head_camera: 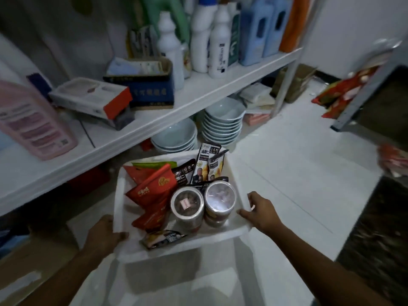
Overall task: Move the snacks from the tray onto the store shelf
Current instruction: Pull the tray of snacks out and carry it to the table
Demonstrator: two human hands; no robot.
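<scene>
White floor [287,173] | tray [120,195]: red pouches [152,191], two jars [187,203] | hands: left [103,236], right [262,212] grip tray rim

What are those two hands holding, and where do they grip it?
Both hold the white tray of snacks: the left hand grips its left rim, the right hand its right rim.

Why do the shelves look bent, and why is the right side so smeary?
Head view: the wide-angle lens bows the white shelf; the red packets at the right edge are smeared by blur; the corners fall dark; glare whitens one clear jar lid in the tray, gripped by left hand and right hand.
</scene>
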